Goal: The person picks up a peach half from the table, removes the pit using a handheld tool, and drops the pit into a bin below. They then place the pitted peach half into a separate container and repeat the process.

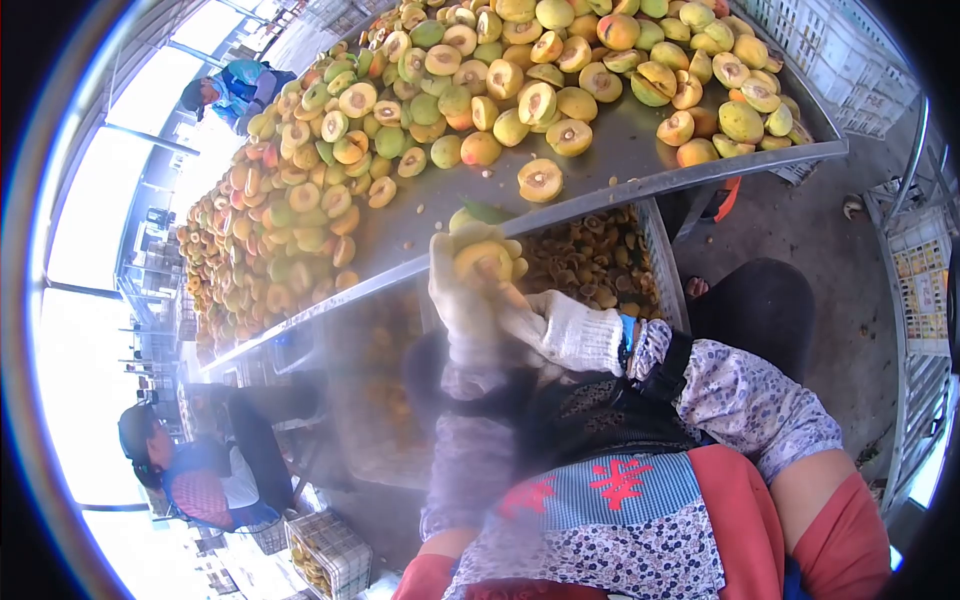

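Observation:
My left hand [455,290], in a pale glove and blurred, has its fingers wrapped round a halved yellow fruit [484,262], its cut face up, in front of the metal table's edge. Close against it on the right is my right hand [550,325], in a white knitted glove, its fingers bent toward the fruit; whether it holds anything is hidden. A cut half [540,180] lies near the rim of the metal table [640,187], just above my hands. Below the rim, a crate of brown pits or scraps [595,255] stands beside my hands.
Heaps of halved fruit [330,140] cover much of the table. One person [235,90] stands at its far side; another person [200,470] sits at the lower left beside a crate [330,545]. Stacked white crates [840,70] stand at the upper right, a metal rack [915,290] at the right.

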### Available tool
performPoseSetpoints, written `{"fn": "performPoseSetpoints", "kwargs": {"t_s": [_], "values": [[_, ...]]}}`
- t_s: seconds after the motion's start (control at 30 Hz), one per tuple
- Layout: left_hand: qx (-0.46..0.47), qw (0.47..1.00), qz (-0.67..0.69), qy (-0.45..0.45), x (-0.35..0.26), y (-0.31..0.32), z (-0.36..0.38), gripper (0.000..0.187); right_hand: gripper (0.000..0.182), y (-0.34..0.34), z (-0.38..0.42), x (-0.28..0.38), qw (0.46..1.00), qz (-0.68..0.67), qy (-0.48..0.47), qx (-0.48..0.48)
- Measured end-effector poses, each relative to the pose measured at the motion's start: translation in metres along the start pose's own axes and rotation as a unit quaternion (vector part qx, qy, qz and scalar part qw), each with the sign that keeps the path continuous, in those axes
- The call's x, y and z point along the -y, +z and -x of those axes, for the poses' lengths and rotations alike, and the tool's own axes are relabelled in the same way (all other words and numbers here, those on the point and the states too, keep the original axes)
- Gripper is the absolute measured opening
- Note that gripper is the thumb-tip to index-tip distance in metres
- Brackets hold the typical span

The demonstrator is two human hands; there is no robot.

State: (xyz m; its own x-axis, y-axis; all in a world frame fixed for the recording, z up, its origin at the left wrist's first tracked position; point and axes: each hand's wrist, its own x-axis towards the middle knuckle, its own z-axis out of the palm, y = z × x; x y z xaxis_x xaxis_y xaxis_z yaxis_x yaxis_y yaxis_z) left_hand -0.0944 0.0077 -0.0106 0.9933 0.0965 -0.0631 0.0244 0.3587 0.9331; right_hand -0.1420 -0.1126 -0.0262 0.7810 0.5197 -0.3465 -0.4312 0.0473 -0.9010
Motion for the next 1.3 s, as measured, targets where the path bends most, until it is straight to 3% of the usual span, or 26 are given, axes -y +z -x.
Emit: {"fn": "performPoseSetpoints", "kwargs": {"t_s": [0.03, 0.07, 0.13, 0.27, 0.33, 0.37, 0.43, 0.47, 0.53, 0.57, 0.6, 0.63, 0.73, 0.77, 0.8, 0.87, 0.9, 0.93, 1.0, 1.03, 1.07, 1.13, 1.2, 1.27, 1.3], "values": [[-0.004, 1.000, 0.005, 0.016, -0.001, 0.001, 0.001, 0.047, 0.051, 0.001, 0.002, 0.003, 0.990, -0.099, 0.089, 0.041], [-0.004, 1.000, 0.005, 0.016, -0.003, 0.000, -0.001, 0.047, 0.051, 0.000, 0.005, 0.007, 0.990, -0.099, 0.088, 0.041], [0.042, 0.997, -0.038, -0.056, -0.009, -0.005, -0.010, 0.047, 0.049, -0.005, 0.007, 0.014, 0.999, 0.036, 0.003, 0.018], [0.078, 0.984, -0.114, -0.114, -0.019, -0.009, -0.012, 0.048, 0.047, -0.013, -0.002, 0.005, 0.994, 0.110, -0.025, 0.004], [0.099, 0.973, -0.206, -0.019, -0.010, -0.013, -0.012, 0.049, 0.045, -0.008, 0.001, 0.001, 0.992, -0.074, 0.078, 0.058], [0.099, 0.974, -0.204, -0.020, -0.004, -0.012, -0.011, 0.049, 0.044, 0.000, 0.005, -0.001, 0.981, -0.154, 0.097, 0.064], [0.077, 0.995, -0.029, 0.057, 0.008, -0.007, -0.006, 0.049, 0.043, -0.001, 0.004, -0.001, 0.962, -0.226, 0.117, 0.095], [0.077, 0.995, -0.029, 0.057, 0.010, -0.005, -0.005, 0.049, 0.043, -0.001, 0.003, -0.001, 0.936, -0.300, 0.135, 0.125], [0.039, 0.998, 0.011, 0.037, 0.009, 0.001, -0.003, 0.049, 0.046, -0.011, 0.000, 0.001, 0.943, -0.268, 0.143, 0.139], [0.039, 0.998, 0.011, 0.037, 0.007, -0.002, -0.006, 0.049, 0.048, -0.013, 0.002, 0.002, 0.988, -0.103, 0.080, 0.082], [0.068, 0.995, -0.073, 0.018, 0.003, -0.008, -0.010, 0.048, 0.050, -0.014, 0.005, 0.008, 0.997, 0.066, 0.015, 0.022], [0.097, 0.983, -0.157, -0.001, 0.000, -0.011, -0.012, 0.048, 0.051, -0.016, 0.010, 0.020, 0.990, 0.137, 0.033, 0.006], [0.133, 0.972, -0.196, -0.002, -0.003, -0.011, -0.007, 0.031, 0.049, -0.021, 0.007, 0.013, 0.986, 0.163, 0.018, 0.015], [0.133, 0.972, -0.195, -0.003, -0.002, -0.010, -0.007, 0.031, 0.049, -0.021, 0.003, 0.002, 0.995, 0.053, 0.072, 0.044], [0.125, 0.974, -0.188, 0.016, 0.000, -0.009, -0.007, 0.039, 0.049, -0.017, 0.003, -0.006, 0.995, 0.053, 0.073, 0.043], [0.116, 0.976, -0.182, 0.036, 0.005, -0.007, -0.007, 0.049, 0.049, -0.007, 0.003, -0.016, 0.971, -0.191, 0.091, 0.115], [0.086, 0.991, -0.095, 0.041, 0.011, -0.003, -0.006, 0.049, 0.049, -0.009, 0.004, -0.011, 0.932, -0.299, 0.136, 0.157], [0.055, 0.997, -0.008, 0.045, 0.013, 0.000, -0.005, 0.050, 0.049, -0.011, 0.003, -0.010, 0.932, -0.299, 0.135, 0.157], [0.046, 0.999, -0.008, 0.018, 0.008, 0.003, -0.005, 0.052, 0.049, -0.016, 0.000, -0.009, 0.991, -0.056, 0.097, 0.073], [0.053, 0.997, -0.044, -0.043, 0.001, 0.005, -0.004, 0.046, 0.051, -0.018, 0.002, -0.003, 0.995, 0.041, 0.086, 0.043], [0.060, 0.990, -0.078, -0.104, -0.005, 0.007, -0.003, 0.041, 0.051, -0.019, 0.002, -0.005, 0.994, 0.042, 0.087, 0.043], [0.038, 0.986, -0.098, -0.131, -0.007, 0.010, -0.001, 0.037, 0.058, -0.021, 0.002, -0.008, 0.994, 0.084, -0.070, 0.031], [0.037, 0.981, -0.051, -0.186, -0.010, 0.008, -0.001, 0.029, 0.058, -0.017, 0.006, -0.007, 0.996, 0.074, -0.043, 0.009], [0.080, 0.983, -0.052, -0.159, -0.009, 0.000, -0.001, 0.027, 0.051, -0.020, 0.008, -0.004, 0.983, -0.073, 0.137, 0.097], [0.088, 0.982, -0.020, -0.165, -0.008, -0.001, 0.000, 0.030, 0.050, -0.019, 0.011, -0.001, 0.971, -0.145, 0.140, 0.129]]}}
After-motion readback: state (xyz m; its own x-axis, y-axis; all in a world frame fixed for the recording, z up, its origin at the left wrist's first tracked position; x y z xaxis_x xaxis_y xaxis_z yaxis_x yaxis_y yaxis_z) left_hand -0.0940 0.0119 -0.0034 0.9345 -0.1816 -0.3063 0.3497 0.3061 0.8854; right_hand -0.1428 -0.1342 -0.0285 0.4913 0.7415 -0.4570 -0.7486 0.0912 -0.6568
